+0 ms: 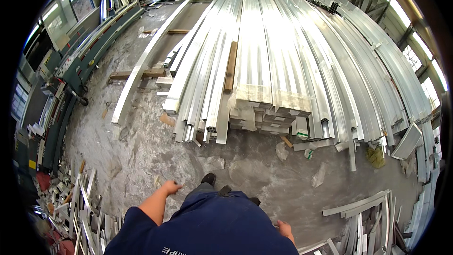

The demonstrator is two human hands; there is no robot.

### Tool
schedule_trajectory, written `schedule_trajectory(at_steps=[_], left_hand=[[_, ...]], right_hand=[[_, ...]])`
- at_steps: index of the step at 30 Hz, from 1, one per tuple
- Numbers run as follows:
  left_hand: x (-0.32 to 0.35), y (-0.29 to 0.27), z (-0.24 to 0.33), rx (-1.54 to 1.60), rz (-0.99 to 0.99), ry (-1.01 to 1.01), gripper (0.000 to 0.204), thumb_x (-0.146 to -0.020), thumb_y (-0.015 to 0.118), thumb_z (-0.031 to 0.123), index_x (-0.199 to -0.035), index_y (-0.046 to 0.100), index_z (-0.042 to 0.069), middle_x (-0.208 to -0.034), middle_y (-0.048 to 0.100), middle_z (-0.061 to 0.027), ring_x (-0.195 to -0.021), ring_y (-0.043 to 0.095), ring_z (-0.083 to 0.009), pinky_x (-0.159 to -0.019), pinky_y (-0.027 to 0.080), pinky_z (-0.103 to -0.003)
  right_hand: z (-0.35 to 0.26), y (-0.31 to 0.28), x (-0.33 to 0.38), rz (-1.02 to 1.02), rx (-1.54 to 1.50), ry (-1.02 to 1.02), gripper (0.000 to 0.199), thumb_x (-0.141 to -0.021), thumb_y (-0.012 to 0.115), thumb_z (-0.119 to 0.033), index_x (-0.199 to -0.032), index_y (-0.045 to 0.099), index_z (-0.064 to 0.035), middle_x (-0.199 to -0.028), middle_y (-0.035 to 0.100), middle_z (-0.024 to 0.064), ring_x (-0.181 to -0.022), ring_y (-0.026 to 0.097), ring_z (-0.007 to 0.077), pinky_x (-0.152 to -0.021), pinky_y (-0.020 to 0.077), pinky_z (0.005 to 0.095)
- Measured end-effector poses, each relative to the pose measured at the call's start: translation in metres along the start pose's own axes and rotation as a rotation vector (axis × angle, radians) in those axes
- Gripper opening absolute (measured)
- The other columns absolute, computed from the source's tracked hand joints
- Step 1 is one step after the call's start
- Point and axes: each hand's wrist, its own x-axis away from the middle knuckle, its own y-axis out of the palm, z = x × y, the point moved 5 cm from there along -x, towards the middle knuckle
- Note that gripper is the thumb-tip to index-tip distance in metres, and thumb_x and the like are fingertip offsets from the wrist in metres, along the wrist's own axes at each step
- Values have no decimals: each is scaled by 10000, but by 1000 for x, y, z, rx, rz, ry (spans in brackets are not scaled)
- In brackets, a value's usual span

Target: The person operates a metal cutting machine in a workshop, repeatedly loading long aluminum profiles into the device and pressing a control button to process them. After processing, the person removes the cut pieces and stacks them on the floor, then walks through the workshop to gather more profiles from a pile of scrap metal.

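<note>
Green machine (71, 61) beside a wooden plank (230, 66)

Aluminium profiles (283, 56): long, silver, bright, stacked lengthwise in bundles on the concrete floor (245, 170), running toward 12 o'clock. Cut ends are turned to 6 o'clock; some ends are wrapped in clear film. Both hands are empty, well apart from them.

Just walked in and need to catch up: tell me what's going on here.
A person in a dark blue top stands on a concrete workshop floor facing a big stack of long aluminium profiles. Both hands are empty: the left hand swings out at the side, the right hand hangs low by the hip. Offcut piles lie to the left and right, and a green machine runs along the left wall.
</note>
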Motion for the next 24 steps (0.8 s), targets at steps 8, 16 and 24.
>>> schedule_trajectory(at_steps=[8, 16, 24], left_hand=[[-20, -12, 55, -52, -2, 59, 444, -795, 717, 412, -866, 744, -26, -771, 723, -165, -664, 698, -260, -674, 553, -395], [-28, 0, 17, -110, -79, -45, 464, -783, 734, 423, -824, 732, -40, -729, 713, -172, -664, 698, -278, -683, 549, -401], [-24, 6, -17, -50, -79, -87, 453, -794, 736, 410, -832, 729, -42, -717, 710, -147, -642, 691, -260, -658, 546, -394]], right_hand=[[-5, 4, 43, 147, 96, 5, 481, -971, 609, -228, -1316, 513, 93, -1122, 671, 238, -1018, 665, 369, -841, 559, 454], [92, -27, 16, 141, 448, -14, 440, -966, 620, -362, -1051, 713, 60, -1034, 733, 187, -957, 682, 237, -833, 517, 385], [64, -27, 17, 11, 293, -143, 375, -970, 609, -272, -1134, 639, 64, -1033, 703, 191, -914, 686, 317, -800, 538, 422]])
